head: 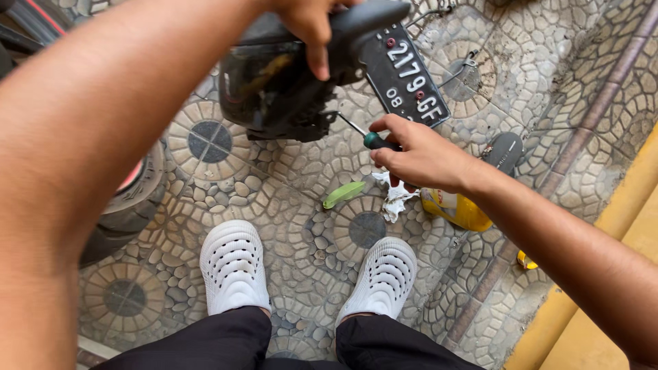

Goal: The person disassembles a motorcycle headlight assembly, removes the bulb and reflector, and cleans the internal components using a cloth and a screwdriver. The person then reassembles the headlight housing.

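The motorcycle's black tail section (pixel 288 75) fills twelve o'clock, its licence plate (pixel 410 75) tilted toward one. My left hand (pixel 312 24) curls over the tail's top edge, forefinger hanging down. My right hand (pixel 418 157) at three pinches shut around the green-handled screwdriver (pixel 367 137), whose tip points to ten, into the tail's underside.

Left hand (pixel 312 24) cut off at top edge; screwdriver (pixel 373 140) tip hidden under the motorbike tail (pixel 288 89)
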